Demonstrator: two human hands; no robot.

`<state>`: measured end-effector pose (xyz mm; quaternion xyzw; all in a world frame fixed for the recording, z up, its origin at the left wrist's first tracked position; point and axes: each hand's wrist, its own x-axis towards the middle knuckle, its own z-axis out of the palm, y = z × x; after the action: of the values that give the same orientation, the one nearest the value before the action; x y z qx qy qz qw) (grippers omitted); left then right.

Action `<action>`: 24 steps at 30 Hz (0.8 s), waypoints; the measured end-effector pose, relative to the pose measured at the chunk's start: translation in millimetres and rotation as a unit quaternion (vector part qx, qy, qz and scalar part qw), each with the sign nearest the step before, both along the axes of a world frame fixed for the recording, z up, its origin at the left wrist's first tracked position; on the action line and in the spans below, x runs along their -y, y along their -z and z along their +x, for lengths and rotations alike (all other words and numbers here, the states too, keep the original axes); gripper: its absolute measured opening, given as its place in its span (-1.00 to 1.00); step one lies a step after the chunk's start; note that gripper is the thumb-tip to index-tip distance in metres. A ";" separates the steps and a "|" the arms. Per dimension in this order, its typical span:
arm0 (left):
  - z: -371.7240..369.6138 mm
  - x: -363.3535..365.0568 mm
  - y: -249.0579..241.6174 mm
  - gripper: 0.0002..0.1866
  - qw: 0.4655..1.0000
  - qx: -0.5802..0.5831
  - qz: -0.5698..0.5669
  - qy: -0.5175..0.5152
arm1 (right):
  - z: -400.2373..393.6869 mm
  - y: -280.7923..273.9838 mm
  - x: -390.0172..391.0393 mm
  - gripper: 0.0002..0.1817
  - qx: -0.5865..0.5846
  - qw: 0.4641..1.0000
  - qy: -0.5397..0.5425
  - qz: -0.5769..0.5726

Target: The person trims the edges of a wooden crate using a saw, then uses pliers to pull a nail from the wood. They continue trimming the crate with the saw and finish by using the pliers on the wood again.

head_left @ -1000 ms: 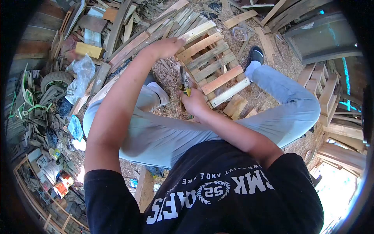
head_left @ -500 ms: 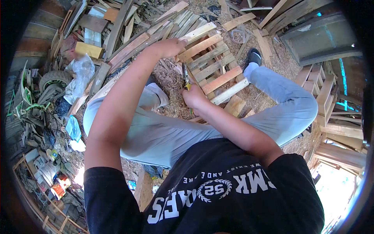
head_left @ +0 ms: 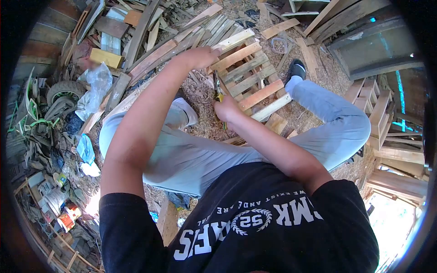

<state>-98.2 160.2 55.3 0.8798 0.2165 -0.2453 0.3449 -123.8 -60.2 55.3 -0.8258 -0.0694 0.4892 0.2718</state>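
A slatted wooden frame (head_left: 248, 72) lies tilted on the ground between my legs, its pale and reddish slats side by side with gaps. My left hand (head_left: 200, 58) is closed at the frame's upper left corner, by the end of the top pale slat; its fingertips are partly hidden. Below it, my right hand (head_left: 227, 110) grips pliers (head_left: 216, 83) with yellow on the handles. The metal jaws point up along the frame's left side, close to the slat ends. Whether they pinch anything is too small to tell.
Loose boards and scrap wood (head_left: 154, 59) are piled at the upper left, near a plastic bag (head_left: 98, 84) and a wheel (head_left: 65, 91). My shoe (head_left: 297, 69) is beside the frame's right side. Wooden racks (head_left: 380, 109) stand at the right. Sawdust covers the ground.
My right hand and the pliers have shifted slightly upward, and the pliers' handles look a little turned. My left hand remains at the frame's corner.
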 end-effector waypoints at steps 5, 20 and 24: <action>1.4 -2.9 9.8 -0.09 1.000 0.012 -0.002 0.000 | -5.7 15.4 3.2 -0.58 0.053 0.998 0.017 0.039; 2.3 -3.6 17.3 -0.10 1.000 0.012 0.009 0.000 | -17.5 46.2 9.4 -0.45 0.125 0.991 0.012 0.054; 1.8 -1.4 12.6 -0.11 1.000 0.008 0.017 0.000 | -20.0 44.9 5.8 -0.41 0.125 0.992 0.012 0.028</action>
<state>-96.3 161.6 42.7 0.8874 0.2176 -0.2349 0.3317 -143.7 -66.0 10.4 -0.8733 -0.1066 0.3763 0.2905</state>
